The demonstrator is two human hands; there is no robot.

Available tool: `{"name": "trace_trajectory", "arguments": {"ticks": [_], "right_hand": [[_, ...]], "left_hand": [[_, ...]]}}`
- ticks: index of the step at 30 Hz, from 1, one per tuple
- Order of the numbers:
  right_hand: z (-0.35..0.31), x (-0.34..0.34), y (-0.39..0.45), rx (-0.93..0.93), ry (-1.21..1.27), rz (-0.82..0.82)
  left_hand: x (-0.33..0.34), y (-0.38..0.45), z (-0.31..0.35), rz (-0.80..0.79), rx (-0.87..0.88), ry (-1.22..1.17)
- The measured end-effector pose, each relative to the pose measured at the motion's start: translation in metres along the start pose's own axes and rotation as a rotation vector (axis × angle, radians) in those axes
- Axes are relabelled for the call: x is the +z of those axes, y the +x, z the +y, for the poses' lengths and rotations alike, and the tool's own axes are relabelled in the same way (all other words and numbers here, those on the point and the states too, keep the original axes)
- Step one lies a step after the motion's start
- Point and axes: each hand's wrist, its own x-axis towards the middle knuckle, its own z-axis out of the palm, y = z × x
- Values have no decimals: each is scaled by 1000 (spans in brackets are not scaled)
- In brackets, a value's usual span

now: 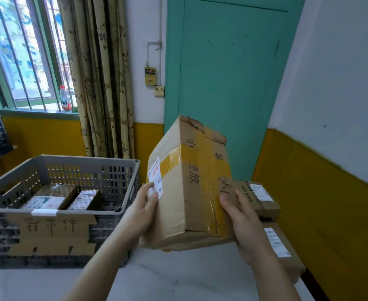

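Taped cardboard box [191, 185], centre frame, is gripped at its 9 and 3 o'clock sides by left hand [141, 211] and right hand [241, 222]. It is tilted w/ label [155, 178] shown, prob. for reading.

Around my box [185, 192]: crate [132, 183] walls off 9 o'clock, parcels [263, 203] crowd 3 o'clock, only the tabletop [167, 274] at 6 is open.
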Motion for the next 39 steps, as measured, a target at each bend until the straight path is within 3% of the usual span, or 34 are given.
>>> {"name": "trace_trajectory", "arguments": {"ticks": [7, 15, 24, 39], "right_hand": [[0, 5, -3, -79, -47, 107], [7, 1, -1, -113, -113, 137], [2, -9, -5, -136, -191, -193], [1, 7, -1, -178, -245, -33]], "left_hand": [[27, -18, 31, -95, 63, 1], [17, -33, 50, -434, -53, 25], [9, -32, 45, -388, 2, -51], [15, -30, 47, -286, 74, -38]]}}
